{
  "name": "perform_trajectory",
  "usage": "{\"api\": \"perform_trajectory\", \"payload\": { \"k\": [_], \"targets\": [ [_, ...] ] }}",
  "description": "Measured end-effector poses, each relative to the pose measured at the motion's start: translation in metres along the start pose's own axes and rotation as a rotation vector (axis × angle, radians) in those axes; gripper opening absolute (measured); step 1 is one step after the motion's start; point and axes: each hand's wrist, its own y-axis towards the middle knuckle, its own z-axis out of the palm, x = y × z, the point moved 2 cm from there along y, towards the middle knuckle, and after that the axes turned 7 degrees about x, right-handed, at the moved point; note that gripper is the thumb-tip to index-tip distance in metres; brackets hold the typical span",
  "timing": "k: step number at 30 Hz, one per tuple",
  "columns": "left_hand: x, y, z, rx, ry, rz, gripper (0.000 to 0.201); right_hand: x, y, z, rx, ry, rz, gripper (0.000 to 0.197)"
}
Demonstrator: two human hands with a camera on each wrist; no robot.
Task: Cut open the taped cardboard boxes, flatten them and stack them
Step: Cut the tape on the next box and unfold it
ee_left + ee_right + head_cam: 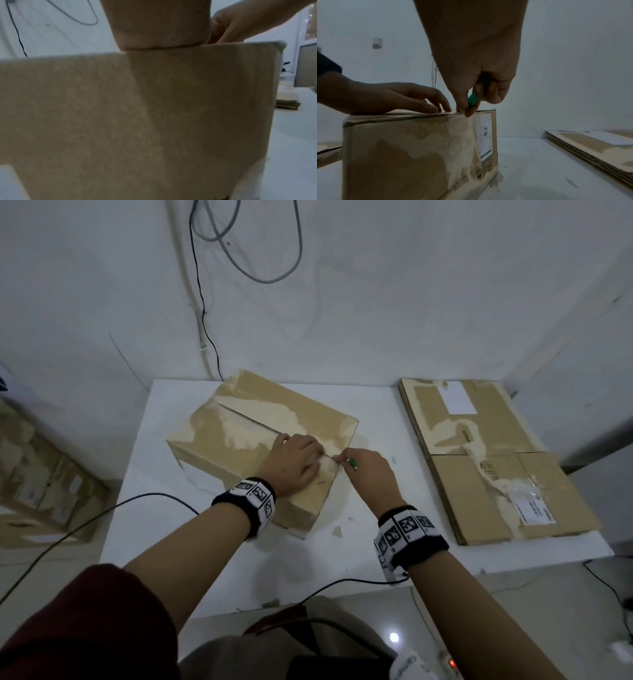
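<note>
head: cutting step. box point(260, 436) sits mid-surface, left hand point(295, 463) flat on its top, fingers straight, pressing. right hand point(368, 474) just beside it, fingers curled round green cutter point(352, 463) at the near end of the seam. flattened stack point(493, 460) well right of both hands.

left wrist: box wall point(154, 115) fills the frame, fingers hidden.

right wrist: cutter point(472, 100) tip just above the top edge. next, i'd guess: run it along the seam, away from the left fingers point(436, 105).

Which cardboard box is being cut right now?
On the white table, find the upright brown cardboard box left of the flattened cardboard stack. The left hand presses its top; the right hand holds a green cutter at its edge. It alone stands unflattened there.
</note>
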Motion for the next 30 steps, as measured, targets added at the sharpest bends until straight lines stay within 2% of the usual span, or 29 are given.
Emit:
{"api": "perform_trajectory", "payload": {
  "k": [4,10,16,20,28,30],
  "targets": [
    [0.001,0.006,0.004,-0.062,-0.014,0.044,0.037,-0.006,0.003,0.002,-0.019,0.07,-0.003,0.018],
    [-0.01,0.02,0.008,-0.078,-0.03,-0.026,0.044,-0.013,0.002,0.004,-0.051,0.171,-0.039,0.017],
    [-0.007,0.02,0.012,-0.123,-0.016,-0.039,0.051,-0.02,0.008,0.003,-0.031,0.202,-0.025,0.014],
    [-0.01,0.019,0.015,-0.07,0.052,-0.046,0.062,-0.019,0.012,-0.002,0.005,0.212,0.003,0.009],
    [-0.014,0.024,0.014,-0.059,0.062,-0.044,0.056,-0.011,0.021,-0.02,0.112,-0.002,0.026,0.008],
    [-0.015,0.026,0.015,-0.081,0.041,-0.031,0.051,-0.011,0.022,-0.021,0.131,0.033,0.02,0.009]
  ]
}}
